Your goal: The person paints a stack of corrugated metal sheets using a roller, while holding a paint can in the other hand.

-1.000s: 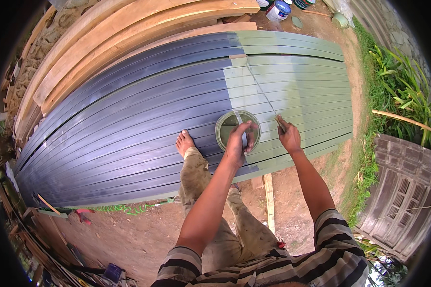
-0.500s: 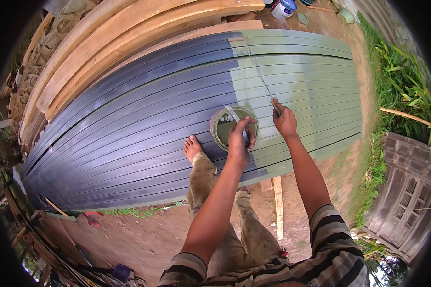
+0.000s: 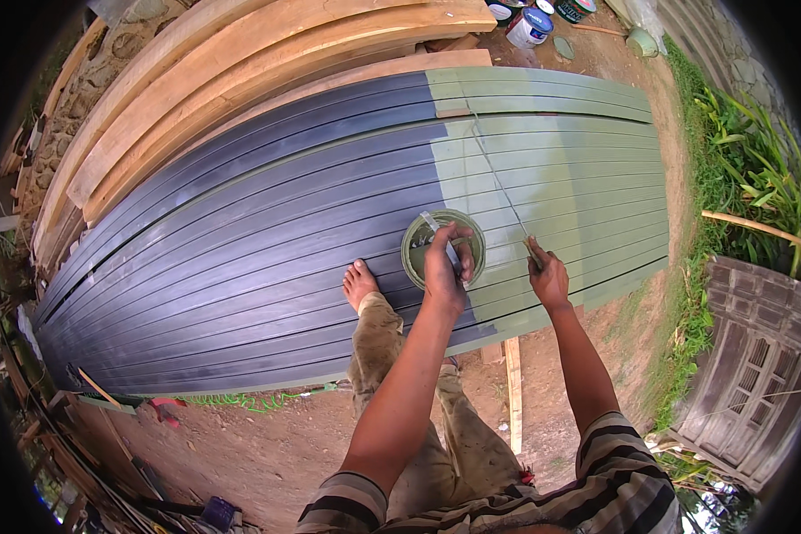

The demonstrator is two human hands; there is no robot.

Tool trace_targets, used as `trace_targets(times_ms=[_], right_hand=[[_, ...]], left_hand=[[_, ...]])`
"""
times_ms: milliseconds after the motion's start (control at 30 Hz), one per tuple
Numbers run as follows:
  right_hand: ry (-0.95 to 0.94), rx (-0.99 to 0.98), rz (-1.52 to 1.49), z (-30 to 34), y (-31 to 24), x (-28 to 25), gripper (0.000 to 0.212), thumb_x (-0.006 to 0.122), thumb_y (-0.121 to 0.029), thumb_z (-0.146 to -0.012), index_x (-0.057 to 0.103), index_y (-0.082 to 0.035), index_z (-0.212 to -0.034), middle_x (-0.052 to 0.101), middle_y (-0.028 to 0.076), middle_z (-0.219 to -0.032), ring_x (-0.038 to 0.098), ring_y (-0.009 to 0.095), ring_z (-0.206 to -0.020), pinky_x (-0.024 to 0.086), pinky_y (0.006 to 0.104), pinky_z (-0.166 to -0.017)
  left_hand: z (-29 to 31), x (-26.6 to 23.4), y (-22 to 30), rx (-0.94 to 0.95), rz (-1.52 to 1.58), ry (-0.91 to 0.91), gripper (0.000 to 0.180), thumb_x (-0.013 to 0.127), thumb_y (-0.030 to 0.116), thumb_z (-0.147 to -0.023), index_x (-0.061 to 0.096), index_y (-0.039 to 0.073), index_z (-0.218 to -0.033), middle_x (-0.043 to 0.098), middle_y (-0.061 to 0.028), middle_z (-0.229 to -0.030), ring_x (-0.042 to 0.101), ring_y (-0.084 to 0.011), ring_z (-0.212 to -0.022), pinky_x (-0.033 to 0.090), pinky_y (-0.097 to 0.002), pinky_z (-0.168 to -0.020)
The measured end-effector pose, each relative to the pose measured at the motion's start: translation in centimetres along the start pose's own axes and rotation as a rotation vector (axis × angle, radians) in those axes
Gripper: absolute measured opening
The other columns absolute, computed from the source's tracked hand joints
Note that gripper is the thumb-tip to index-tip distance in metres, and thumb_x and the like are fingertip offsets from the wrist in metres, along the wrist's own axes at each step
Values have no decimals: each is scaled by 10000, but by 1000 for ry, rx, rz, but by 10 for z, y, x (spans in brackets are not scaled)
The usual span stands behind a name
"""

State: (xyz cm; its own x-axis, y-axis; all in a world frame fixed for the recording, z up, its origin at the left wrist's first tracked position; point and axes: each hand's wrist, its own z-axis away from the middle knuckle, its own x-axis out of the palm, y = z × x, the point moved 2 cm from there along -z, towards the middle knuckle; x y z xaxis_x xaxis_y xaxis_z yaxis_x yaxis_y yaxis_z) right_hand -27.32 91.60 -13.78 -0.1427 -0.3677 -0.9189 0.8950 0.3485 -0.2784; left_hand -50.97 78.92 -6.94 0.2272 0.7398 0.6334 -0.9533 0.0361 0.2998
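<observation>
Landmark: round green-smeared bucket [image 3: 409,270]. Left of it, long narrow dark blue-grey boards [image 3: 240,258] stretch away; a bare foot [image 3: 360,283] is planted on them, just lower left of the bucket, same as half a second ago. Left hand [image 3: 445,267] is over the bucket's mouth, fingers curled round a flat pale strip [image 3: 430,220] crossing it, probably the handle; can't tell if the bucket is resting on the boards or held off them. Beyond the bucket, slightly right, a slim pale roller head [image 3: 454,113] sits at the dark lengthwise gap [image 3: 610,117]. Main change: half a second ago it was on the far side of that gap, so it has come back toward the bucket. Border between dark and green on the far boards also looks straighter than a second ago, green reaching a bit further left; reads as the far strip now coated to about the same line as the nearer boards. A thin metal rod [image 3: 503,189] slants from the head past the bucket's right to the right hand [image 3: 550,278], clenched on its near end and drawn back, now lower right of the bucket. Further right of the bucket, duller green boards [image 3: 614,187] look unchanged; the paler band [image 3: 512,165] beside them is likely the wetter coat.
</observation>
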Motion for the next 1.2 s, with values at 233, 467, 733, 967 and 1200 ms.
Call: trace_targets(times_ms=[233, 467, 733, 967, 1200], right_hand=[[78, -20, -29, -104, -51, 0, 474, 645, -158, -910, 630, -307, -1359, 712, 209, -988, 678, 435, -920, 557, 507, -821], [33, -48, 32, -70, -32, 8, 487, 646, -161, -915, 610, -283, -1386, 696, 195, -984, 675, 426, -879, 550, 516, -817], [98, -121, -184, 26, 16, 3, 516, 671, -92, -901, 609, -233, -1394, 681, 214, -918, 663, 413, -804, 536, 470, -714], [136, -138, -133, 10, 36, -4, 494, 676, -95, -898, 626, -226, -1371, 688, 208, -938, 657, 417, -830, 536, 467, -714], [125, -71, -88, 8, 45, -7, 489, 675, -150, -907, 623, -305, -1368, 674, 176, -892, 654, 408, -811, 532, 487, -708]], left_hand=[[-1, -4, -12, 39, -51, 24, 374, 547, 426, -956, 611, 59, -997, 406, -3, -535, 349, -122, -459, 261, -271, -468], [2, -15, -4, 58, -11, 86, 365, 549, 419, -951, 603, 60, -983, 401, -5, -536, 350, -126, -449, 260, -273, -456], [3, -16, -4, 23, 50, 111, 362, 544, 410, -956, 591, 51, -984, 387, -8, -531, 351, -137, -441, 265, -280, -447], [2, -17, -14, 54, 34, 97, 356, 556, 407, -951, 602, 54, -965, 388, -7, -525, 350, -135, -433, 265, -280, -444], [-5, -15, -32, 36, -50, 84, 356, 534, 431, -959, 603, 82, -973, 415, 6, -530, 357, -124, -439, 251, -277, -460]])
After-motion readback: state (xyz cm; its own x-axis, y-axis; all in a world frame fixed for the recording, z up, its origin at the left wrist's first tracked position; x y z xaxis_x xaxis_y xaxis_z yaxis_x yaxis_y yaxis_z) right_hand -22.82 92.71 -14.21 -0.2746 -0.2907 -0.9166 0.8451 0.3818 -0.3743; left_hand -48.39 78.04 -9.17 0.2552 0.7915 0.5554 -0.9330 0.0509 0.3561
